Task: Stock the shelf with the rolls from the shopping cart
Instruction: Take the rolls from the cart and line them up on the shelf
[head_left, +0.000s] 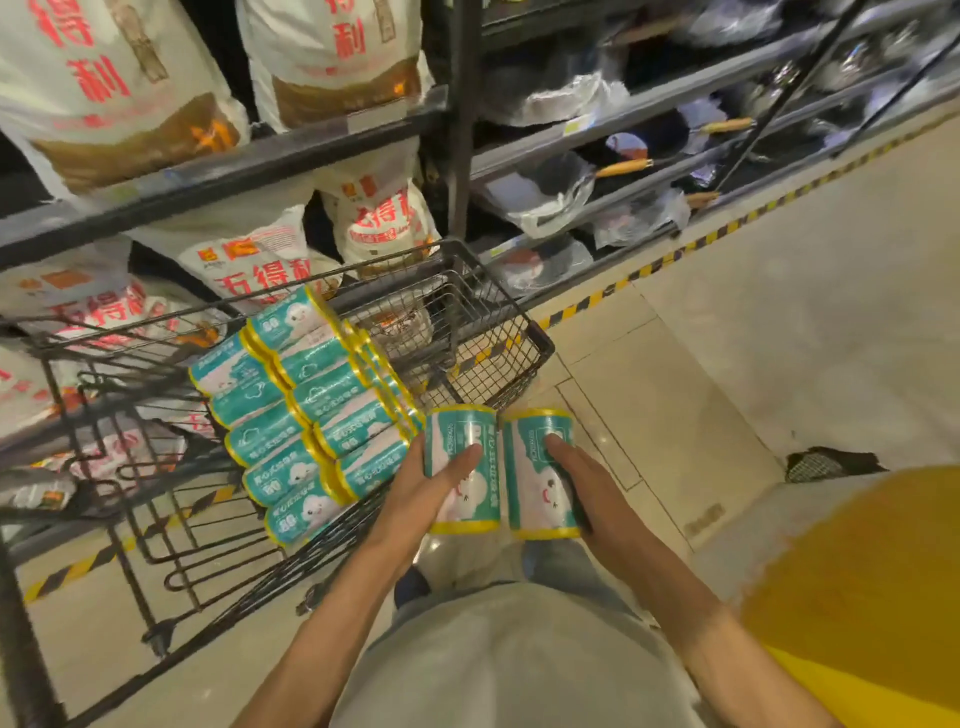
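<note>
Holding two teal-and-white rolls side by side, the person stands just behind the wire shopping cart (467, 312), one roll in each hand. The left hand (426, 483) wraps the left roll (462, 467), fingers curled across its front and the thumb hidden behind; the right hand (582, 483) clasps the right roll (540, 473) the same way, fingers laid over its printed face. Both rolls stand on end, long axis running away from the body toward the cart, yellow-rimmed ends facing near and far, and the pair sit touching or very nearly so, above the pale tiled floor (753, 338). To the left, more of the same rolls lie stacked in the cart (306, 405), packed in tight rows with their long axes slanting across the basket, yellow ends meeting. Beyond the cart, the dark metal shelf (218, 171) carries big white sacks with red lettering (104, 93), and the bay to the right holds plastic-wrapped pans with wooden handles (623, 167). A yellow-and-black striped line (675, 254) runs along the shelf's foot.
</note>
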